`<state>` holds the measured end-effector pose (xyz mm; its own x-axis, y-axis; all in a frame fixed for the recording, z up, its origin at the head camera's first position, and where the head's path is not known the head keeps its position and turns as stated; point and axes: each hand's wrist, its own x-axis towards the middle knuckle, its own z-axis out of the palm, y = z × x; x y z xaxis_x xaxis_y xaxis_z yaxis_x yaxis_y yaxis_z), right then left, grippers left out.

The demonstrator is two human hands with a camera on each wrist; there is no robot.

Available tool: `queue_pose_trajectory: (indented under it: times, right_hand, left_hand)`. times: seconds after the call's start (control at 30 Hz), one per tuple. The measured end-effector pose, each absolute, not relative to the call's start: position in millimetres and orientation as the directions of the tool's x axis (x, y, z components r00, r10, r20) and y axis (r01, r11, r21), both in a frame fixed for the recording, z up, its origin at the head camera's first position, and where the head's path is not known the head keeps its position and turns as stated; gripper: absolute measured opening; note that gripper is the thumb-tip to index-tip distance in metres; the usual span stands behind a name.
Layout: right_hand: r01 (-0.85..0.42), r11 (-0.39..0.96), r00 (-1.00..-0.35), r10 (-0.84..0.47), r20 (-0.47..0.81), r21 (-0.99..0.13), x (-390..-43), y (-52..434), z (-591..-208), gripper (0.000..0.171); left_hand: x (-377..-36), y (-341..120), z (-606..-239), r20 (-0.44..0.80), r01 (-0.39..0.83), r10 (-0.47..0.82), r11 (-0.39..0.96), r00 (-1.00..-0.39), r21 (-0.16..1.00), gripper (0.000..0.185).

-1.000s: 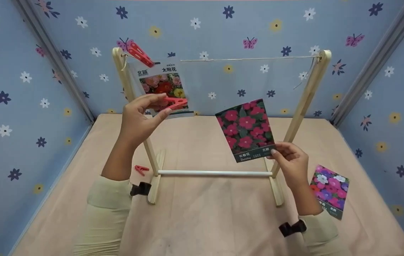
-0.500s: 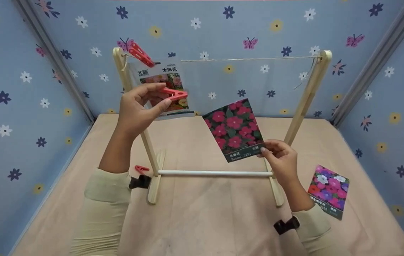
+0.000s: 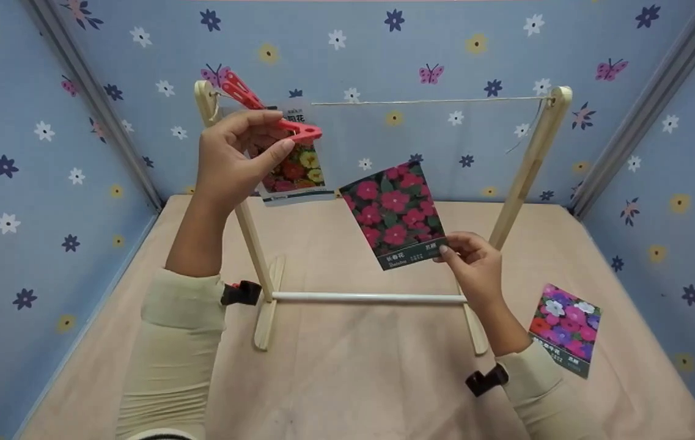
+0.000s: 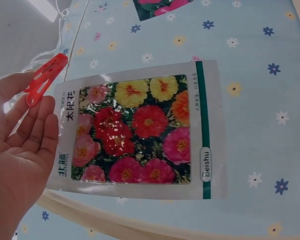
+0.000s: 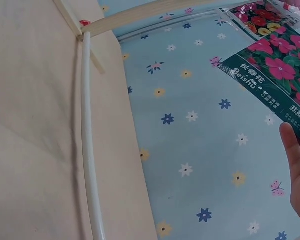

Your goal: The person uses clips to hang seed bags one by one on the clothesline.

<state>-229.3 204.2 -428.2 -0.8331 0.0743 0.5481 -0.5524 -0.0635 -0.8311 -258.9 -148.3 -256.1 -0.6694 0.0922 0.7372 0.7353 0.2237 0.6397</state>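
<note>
Higher now, the left hand (image 3: 231, 160) is pinching a red clip (image 3: 299, 127), the right hand (image 3: 477, 269) an unhung dark packet (image 3: 393, 217), one clipped packet (image 3: 295, 171) hanging behind the left, a loose packet (image 3: 568, 327) lying beside the right.

I wear a pale-green fabric left sleeve (image 3: 173, 354), wide-cuffed and creased, and a matching right sleeve (image 3: 533, 379). A blocky black left wrist device (image 3: 241, 293) and similar right wrist device (image 3: 486, 380) adjoin the cuffs.
</note>
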Motion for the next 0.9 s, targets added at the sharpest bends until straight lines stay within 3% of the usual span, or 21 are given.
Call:
queue_pose_trajectory:
  times: [0.43,0.53,0.7,0.9]
  right_hand:
    - [-0.549,-0.034,-0.833,0.106,0.543,-0.835,-237,194,-416,0.013]
    - [-0.554,-0.038,-0.828,0.128,0.546,-0.832,-240,190,-415,0.014]
    - [-0.536,-0.052,-0.838,0.152,0.524,-0.843,-243,183,-413,0.014]
    - [-0.523,-0.048,-0.845,0.158,0.511,-0.851,-246,175,-408,0.014]
  left_hand:
    - [-262,-137,-231,0.650,0.642,0.070,0.270,-0.757,0.718,0.036]
    - [-264,-136,-228,0.667,0.660,0.085,0.278,-0.741,0.698,0.036]
    - [-268,-132,-225,0.743,0.745,0.122,0.250,-0.658,0.618,0.035]
    - [-269,-124,-218,0.701,0.708,0.128,0.239,-0.702,0.665,0.035]
